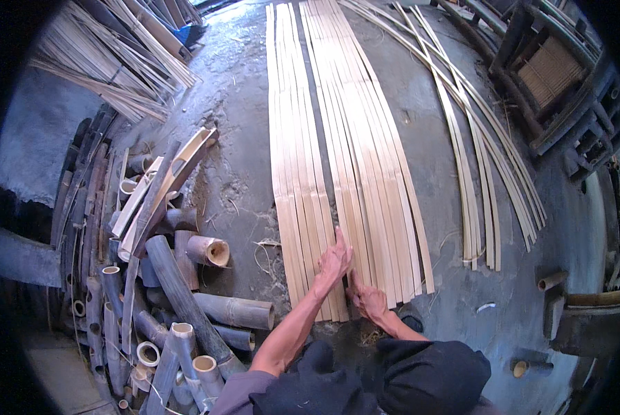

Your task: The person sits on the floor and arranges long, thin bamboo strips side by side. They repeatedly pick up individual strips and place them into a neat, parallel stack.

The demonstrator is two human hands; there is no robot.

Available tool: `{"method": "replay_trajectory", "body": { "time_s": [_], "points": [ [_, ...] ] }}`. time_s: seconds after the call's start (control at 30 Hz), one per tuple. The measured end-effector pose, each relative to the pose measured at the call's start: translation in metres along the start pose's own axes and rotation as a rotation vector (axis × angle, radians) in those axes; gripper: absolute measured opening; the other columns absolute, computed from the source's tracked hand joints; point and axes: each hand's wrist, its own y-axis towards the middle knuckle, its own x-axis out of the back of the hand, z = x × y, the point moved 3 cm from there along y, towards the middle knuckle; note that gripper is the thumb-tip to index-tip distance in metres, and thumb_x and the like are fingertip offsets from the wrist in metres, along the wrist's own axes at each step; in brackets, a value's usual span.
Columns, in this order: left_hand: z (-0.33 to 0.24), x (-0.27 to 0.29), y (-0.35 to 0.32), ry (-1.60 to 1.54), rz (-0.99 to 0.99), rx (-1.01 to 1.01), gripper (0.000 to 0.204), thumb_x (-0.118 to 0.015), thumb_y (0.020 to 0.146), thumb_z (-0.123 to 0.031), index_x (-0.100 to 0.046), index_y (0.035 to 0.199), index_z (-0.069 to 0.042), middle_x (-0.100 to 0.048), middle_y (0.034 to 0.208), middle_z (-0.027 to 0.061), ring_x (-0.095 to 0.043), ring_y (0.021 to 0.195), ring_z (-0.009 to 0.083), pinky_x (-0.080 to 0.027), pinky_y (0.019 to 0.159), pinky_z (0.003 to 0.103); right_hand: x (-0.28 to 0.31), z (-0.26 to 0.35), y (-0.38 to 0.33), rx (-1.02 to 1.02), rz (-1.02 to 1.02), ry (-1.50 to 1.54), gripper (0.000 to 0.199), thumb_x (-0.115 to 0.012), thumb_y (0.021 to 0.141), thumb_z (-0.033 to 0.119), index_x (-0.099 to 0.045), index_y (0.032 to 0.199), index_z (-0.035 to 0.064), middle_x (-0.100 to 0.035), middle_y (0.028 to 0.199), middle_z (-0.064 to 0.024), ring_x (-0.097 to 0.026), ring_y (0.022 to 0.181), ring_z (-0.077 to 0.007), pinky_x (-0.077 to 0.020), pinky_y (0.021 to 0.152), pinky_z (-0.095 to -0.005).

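Note:
Long pale bamboo strips lie side by side on the ground in two groups, a narrower left group (299,207) and a wider right group (383,207), with a dark gap between them. Over that gap, near the close ends, my left hand (333,264) rests on the strips, its index finger stretched forward and its other fingers partly hidden. Just behind it and to the right, my right hand (369,301) has curled fingers at the near end of a strip beside the gap. Its fingertips are partly covered.
Loose strips (470,138) cross each other on the right. Cut bamboo tubes (237,311) and split pieces pile up on the left, with a strip bundle (109,62) behind. A dark wooden frame (549,76) stands far right; a short tube (531,368) lies near right.

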Motion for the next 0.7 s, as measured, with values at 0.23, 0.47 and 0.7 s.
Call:
{"method": "replay_trajectory", "body": {
  "time_s": [0.23,0.47,0.7],
  "points": [
    [-0.008,0.013,-0.013,-0.097,-0.024,-0.042,0.08,-0.061,0.09,-0.028,-0.016,0.15,-0.002,-0.059,0.061,0.0224,-0.061,0.054,0.0406,-0.047,0.051,0.054,0.01,0.01,-0.007,0.04,-0.028,0.077,0.07,-0.056,0.089,0.03,-0.023,0.15,0.0166,-0.059,0.064,-0.0274,-0.063,0.061,-0.0459,-0.0486,0.056,-0.0539],
    [-0.005,0.009,-0.013,-0.056,-0.005,-0.044,0.08,-0.063,0.089,-0.03,-0.018,0.15,-0.005,-0.062,0.07,0.0243,-0.064,0.064,0.0404,-0.049,0.058,0.052,0.001,0.006,-0.004,0.035,0.03,-0.063,0.07,-0.051,0.09,0.028,-0.019,0.15,0.0082,-0.061,0.066,-0.0283,-0.063,0.062,-0.0469,-0.0492,0.055,-0.056],
    [-0.005,0.014,-0.018,-0.06,0.024,0.006,0.077,-0.057,0.091,-0.035,-0.019,0.15,-0.006,-0.064,0.073,0.0255,-0.065,0.069,0.044,-0.05,0.063,0.053,0.014,0.021,-0.008,0.066,0.024,-0.087,0.068,-0.05,0.091,0.026,-0.02,0.151,0.0119,-0.062,0.071,-0.0294,-0.064,0.066,-0.0468,-0.0505,0.058,-0.0548]
  ]
}}
